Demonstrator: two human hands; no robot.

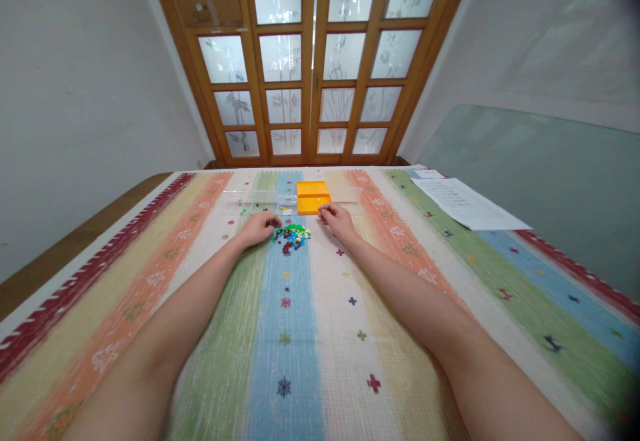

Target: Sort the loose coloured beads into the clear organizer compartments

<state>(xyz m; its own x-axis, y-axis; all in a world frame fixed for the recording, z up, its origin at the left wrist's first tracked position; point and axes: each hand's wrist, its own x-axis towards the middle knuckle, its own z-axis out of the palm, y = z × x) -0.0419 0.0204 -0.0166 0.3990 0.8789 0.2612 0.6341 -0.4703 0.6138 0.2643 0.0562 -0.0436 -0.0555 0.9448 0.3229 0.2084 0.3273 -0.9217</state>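
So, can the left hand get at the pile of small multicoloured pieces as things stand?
Probably yes: the left hand is right beside the pile of small multicoloured pieces, and nothing visible stands between them. The orange tray sits beyond the pile, out of the way.

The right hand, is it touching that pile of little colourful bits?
Apart. The head view shows a strip of tablecloth between the right hand and the pile of little bits.

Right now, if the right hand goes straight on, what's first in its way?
Right hand: likely the yellow tray, at its near right corner, by the fingertips. Depth is unclear; they may already touch.
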